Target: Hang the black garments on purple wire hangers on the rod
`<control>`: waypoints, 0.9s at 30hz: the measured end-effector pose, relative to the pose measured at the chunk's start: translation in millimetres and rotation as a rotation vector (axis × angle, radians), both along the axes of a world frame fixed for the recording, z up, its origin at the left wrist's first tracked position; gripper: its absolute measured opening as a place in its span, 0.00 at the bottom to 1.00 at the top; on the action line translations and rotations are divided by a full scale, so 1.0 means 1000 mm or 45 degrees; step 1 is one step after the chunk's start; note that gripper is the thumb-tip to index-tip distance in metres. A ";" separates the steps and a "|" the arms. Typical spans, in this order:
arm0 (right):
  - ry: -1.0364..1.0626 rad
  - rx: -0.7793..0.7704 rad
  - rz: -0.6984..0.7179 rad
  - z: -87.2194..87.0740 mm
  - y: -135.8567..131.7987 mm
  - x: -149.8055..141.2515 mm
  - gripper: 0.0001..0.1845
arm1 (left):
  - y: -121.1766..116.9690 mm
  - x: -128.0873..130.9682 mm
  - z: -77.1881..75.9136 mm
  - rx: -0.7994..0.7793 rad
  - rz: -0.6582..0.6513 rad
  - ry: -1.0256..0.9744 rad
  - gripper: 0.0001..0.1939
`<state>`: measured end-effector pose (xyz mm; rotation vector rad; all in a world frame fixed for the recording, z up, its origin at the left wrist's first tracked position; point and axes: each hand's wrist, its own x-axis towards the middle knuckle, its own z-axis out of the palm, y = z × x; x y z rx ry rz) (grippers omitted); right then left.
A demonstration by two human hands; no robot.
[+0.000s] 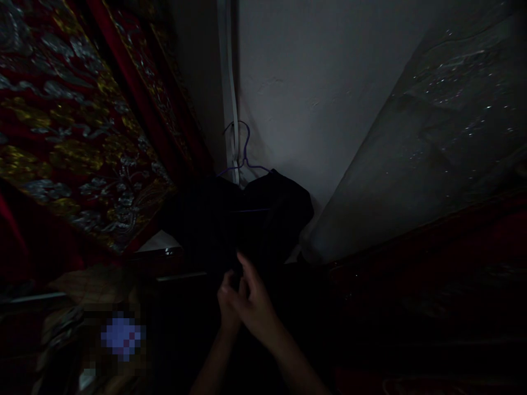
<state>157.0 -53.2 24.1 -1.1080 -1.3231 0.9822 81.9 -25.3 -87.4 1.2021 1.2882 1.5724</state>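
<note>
A black garment (263, 219) hangs on a purple wire hanger (246, 151) hooked over a white strip on the wall. Both my hands are raised to its lower edge in the dim light. My left hand (228, 299) sits behind and is partly covered, its fingers curled at the dark cloth. My right hand (254, 299) overlaps it in front, fingers bent and pointing up against the garment. Whether either hand grips the cloth is lost in the dark.
A red cloth with gold and silver embroidery (78, 126) hangs at the left. A grey sparkly fabric (432, 148) slopes down on the right. The white wall (313, 71) lies behind. Dim clutter and a blurred patch (121, 334) sit at lower left.
</note>
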 end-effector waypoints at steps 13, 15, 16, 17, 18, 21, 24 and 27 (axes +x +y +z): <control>-0.264 -0.233 -0.135 -0.055 0.022 0.042 0.13 | 0.007 -0.018 0.036 0.100 -0.319 0.353 0.07; -0.303 -0.250 -0.049 -0.049 0.022 0.045 0.14 | 0.007 -0.019 0.038 0.118 -0.303 0.370 0.07; -0.306 -0.260 -0.008 -0.046 0.022 0.047 0.15 | 0.006 -0.019 0.040 0.124 -0.293 0.374 0.07; -0.295 -0.272 0.026 -0.044 0.023 0.049 0.16 | 0.006 -0.019 0.040 0.128 -0.287 0.377 0.07; -0.273 -0.286 0.054 -0.042 0.023 0.050 0.17 | 0.005 -0.020 0.041 0.132 -0.287 0.382 0.07; -0.153 -0.347 0.134 -0.037 0.022 0.054 0.18 | 0.005 -0.020 0.042 0.152 -0.326 0.411 0.08; 0.053 -0.508 0.193 -0.029 0.025 0.055 0.18 | 0.004 -0.018 0.041 0.181 -0.330 0.429 0.09; 0.281 -0.669 0.207 -0.008 0.042 0.058 0.17 | 0.000 -0.012 0.038 0.190 -0.279 0.411 0.09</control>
